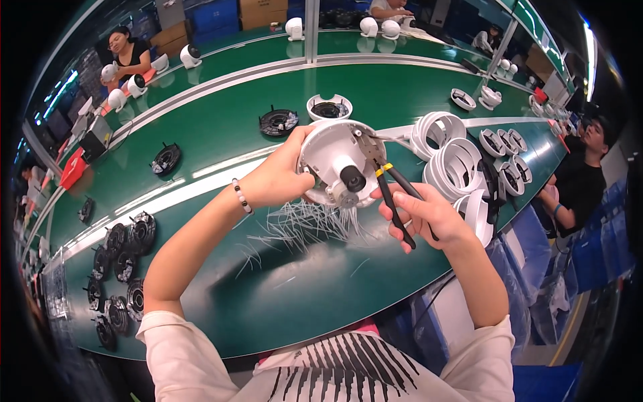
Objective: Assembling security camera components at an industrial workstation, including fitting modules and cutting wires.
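My left hand [284,171] grips the left rim of a round white plastic housing [327,149], its open inside turned toward me, with a black cylindrical part [352,177] in the middle. My right hand [426,213] is closed around a pair of cutting pliers [389,198] with black handles and yellow bands. The metal jaws reach inside the housing's right edge; whether they touch anything there cannot be made out. Just below the housing, a heap of thin white strips [305,224], like cable ties, lies on the green worktable [321,288].
Stacked white rings [462,167] stand close to my right hand. Several black round parts [124,254] lie at the left. Farther off are a black disc [278,122] and a white bowl-shaped shell [329,107]. A green conveyor [221,100] crosses behind; co-workers sit around it.
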`<state>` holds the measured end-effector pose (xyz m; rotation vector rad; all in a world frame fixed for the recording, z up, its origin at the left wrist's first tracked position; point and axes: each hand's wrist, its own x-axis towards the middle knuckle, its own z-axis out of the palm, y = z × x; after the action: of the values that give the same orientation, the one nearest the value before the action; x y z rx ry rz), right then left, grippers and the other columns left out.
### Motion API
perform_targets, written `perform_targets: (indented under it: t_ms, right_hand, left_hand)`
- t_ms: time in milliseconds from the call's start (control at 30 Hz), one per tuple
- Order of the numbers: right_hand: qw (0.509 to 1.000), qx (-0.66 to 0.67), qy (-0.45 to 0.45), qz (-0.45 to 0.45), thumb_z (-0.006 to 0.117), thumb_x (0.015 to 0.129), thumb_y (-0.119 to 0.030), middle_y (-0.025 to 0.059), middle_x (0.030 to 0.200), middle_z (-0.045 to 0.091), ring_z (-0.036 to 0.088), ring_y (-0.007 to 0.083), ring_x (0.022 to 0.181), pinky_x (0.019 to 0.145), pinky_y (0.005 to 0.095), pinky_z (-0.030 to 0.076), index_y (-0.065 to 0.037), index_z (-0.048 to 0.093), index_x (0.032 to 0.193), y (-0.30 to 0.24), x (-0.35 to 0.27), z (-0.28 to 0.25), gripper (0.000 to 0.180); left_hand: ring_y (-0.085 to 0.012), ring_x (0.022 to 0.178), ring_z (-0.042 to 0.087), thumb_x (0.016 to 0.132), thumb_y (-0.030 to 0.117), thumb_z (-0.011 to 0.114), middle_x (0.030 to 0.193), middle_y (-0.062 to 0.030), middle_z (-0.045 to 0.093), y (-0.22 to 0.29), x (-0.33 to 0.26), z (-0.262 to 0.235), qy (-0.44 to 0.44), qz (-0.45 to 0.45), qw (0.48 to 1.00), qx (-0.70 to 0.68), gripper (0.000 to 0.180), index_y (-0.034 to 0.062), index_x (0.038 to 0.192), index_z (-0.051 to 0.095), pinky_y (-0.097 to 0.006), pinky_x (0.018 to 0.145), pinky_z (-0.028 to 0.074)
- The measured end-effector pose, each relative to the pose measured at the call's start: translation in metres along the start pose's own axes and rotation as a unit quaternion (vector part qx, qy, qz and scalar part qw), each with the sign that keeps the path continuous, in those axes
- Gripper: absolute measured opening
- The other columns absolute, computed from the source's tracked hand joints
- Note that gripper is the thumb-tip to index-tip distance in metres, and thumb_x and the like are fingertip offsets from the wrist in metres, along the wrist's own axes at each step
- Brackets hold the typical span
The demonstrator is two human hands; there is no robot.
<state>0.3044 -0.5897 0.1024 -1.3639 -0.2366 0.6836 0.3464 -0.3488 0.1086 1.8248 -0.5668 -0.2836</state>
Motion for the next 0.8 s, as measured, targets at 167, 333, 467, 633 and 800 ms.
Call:
perform_targets:
  t_ms: [167, 333, 467, 633, 800]
  right_hand:
    - [0.999, 0.008, -0.005, -0.033, 0.047, 0.085, -0.024, 0.0056, 0.086, 0.051, 0.054, 0.0127, 0.064, 0.047, 0.0267, 0.049, 0.002, 0.040, 0.117, 0.017, -0.007, -0.005, 0.042]
    - [0.997, 0.029, -0.070, -0.001, 0.050, 0.082, -0.021, 0.0093, 0.096, 0.050, 0.055, 0.0160, 0.078, 0.061, 0.0305, 0.050, 0.002, 0.031, 0.124, 0.043, -0.014, -0.016, 0.052]
    - [0.979, 0.040, -0.189, 0.068, 0.049, 0.082, -0.014, 0.0107, 0.105, 0.049, 0.053, 0.0149, 0.081, 0.066, 0.0259, 0.046, 0.001, 0.030, 0.125, 0.062, -0.002, -0.011, 0.050]
    - [0.944, 0.044, -0.320, 0.062, 0.051, 0.082, -0.015, 0.0094, 0.105, 0.048, 0.051, 0.0141, 0.085, 0.067, 0.0246, 0.045, 0.000, 0.035, 0.122, 0.077, 0.042, 0.000, 0.046]
    - [0.932, 0.116, -0.337, 0.058, 0.053, 0.080, -0.017, 0.0106, 0.106, 0.048, 0.051, 0.0157, 0.087, 0.070, 0.0261, 0.046, 0.000, 0.033, 0.123, 0.081, 0.076, -0.002, 0.050]
  left_hand:
    - [-0.0317, 0.106, 0.045, 0.062, -0.012, 0.042, 0.117, -0.0215, 0.038, -0.025, 0.011, -0.014, 0.175, 0.074, 0.974, 0.124, 0.066, -0.0003, 0.123, 0.022, -0.035, 0.084, 0.044]
    - [-0.0387, 0.111, 0.037, 0.059, -0.011, 0.043, 0.120, -0.0218, 0.037, -0.049, 0.026, -0.048, 0.359, 0.313, 0.770, 0.425, 0.069, 0.0014, 0.124, 0.025, -0.036, 0.092, 0.035]
    - [-0.0269, 0.102, 0.048, 0.067, -0.008, 0.039, 0.114, -0.0166, 0.041, -0.046, 0.038, -0.073, 0.434, 0.095, 0.890, -0.103, 0.055, 0.0022, 0.120, 0.027, -0.035, 0.082, 0.048]
    - [-0.0352, 0.097, 0.048, 0.070, -0.006, 0.036, 0.103, -0.0236, 0.041, -0.135, 0.054, -0.146, 0.382, 0.042, 0.795, -0.470, 0.024, -0.0137, 0.092, 0.033, -0.046, 0.079, 0.051]
    - [-0.0379, 0.102, 0.044, 0.074, -0.005, 0.037, 0.110, -0.0264, 0.038, -0.202, 0.077, -0.172, 0.469, 0.021, 0.698, -0.541, 0.034, -0.0134, 0.106, 0.031, -0.048, 0.086, 0.045]
